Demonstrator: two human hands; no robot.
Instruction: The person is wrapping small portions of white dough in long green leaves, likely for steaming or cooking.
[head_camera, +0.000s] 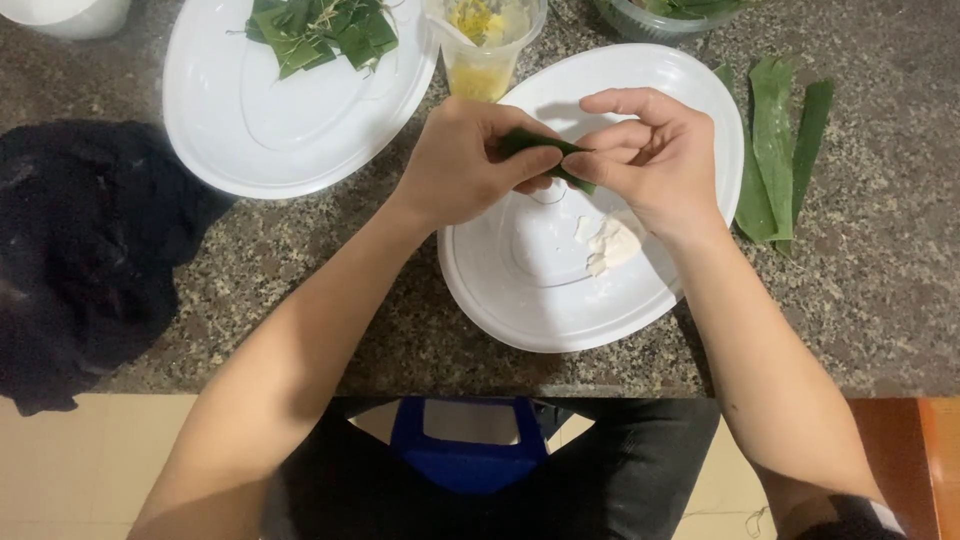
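A speckled granite desk (300, 270) fills the upper frame, above pale floor tiles. At centre, the left hand (465, 160) and right hand (645, 150) both pinch a folded green leaf (540, 145) over a white plate (560, 290) bearing white dough (610, 243). Leaf parcels (320, 30) sit upper left, spare leaves (775, 150) right, black cloth (80, 250) left.

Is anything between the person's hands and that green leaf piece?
Nothing visible. The left hand and right hand both pinch the folded green leaf directly, above the white plate.
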